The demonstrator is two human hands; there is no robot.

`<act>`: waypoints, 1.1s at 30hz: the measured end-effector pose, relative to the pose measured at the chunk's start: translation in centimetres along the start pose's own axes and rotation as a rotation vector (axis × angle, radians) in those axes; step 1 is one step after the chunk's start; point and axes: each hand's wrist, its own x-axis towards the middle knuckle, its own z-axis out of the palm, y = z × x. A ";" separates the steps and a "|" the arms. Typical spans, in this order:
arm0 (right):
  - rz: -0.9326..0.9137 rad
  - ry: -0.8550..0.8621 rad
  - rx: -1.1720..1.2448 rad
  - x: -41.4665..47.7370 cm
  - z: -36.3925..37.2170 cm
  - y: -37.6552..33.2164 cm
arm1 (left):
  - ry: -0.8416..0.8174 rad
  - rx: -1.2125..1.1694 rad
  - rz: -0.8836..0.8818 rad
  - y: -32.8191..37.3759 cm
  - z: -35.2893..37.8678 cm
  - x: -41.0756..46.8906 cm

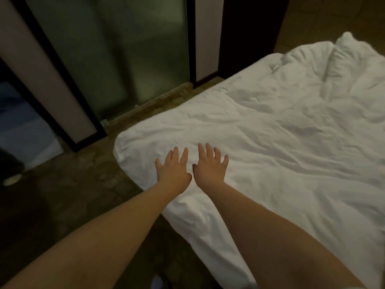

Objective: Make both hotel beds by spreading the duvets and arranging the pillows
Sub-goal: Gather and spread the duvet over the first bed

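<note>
Both forearms reach out, left hand (174, 167) and right hand (210, 165) side by side, fingers spread flat, gripping nothing, on the near corner of the duvet (270, 147). Its long axis runs ahead-right; wrinkles and a bunched far end (343, 53) lie nearer the right hand.

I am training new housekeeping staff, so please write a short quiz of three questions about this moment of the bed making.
1. True or false: the left hand and the right hand are open, fingers spread, on the duvet.
2. Where is the duvet most bunched? A) beside the hands B) at the far end C) on the floor
3. Fill in: the ___ hand is nearer the duvet's rounded corner.
Key: 1 true; 2 B; 3 left.
</note>
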 end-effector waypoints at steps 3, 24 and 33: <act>0.005 -0.008 0.021 4.8 0.7 -7.0 | 0.014 -0.011 0.001 -6.9 -2.1 5.4; 0.252 -0.068 0.192 47.2 5.6 -25.5 | -0.092 0.122 0.183 -25.5 -5.3 49.9; 0.580 0.053 0.182 65.8 5.6 -26.9 | -0.154 0.126 0.525 -25.8 -6.4 71.2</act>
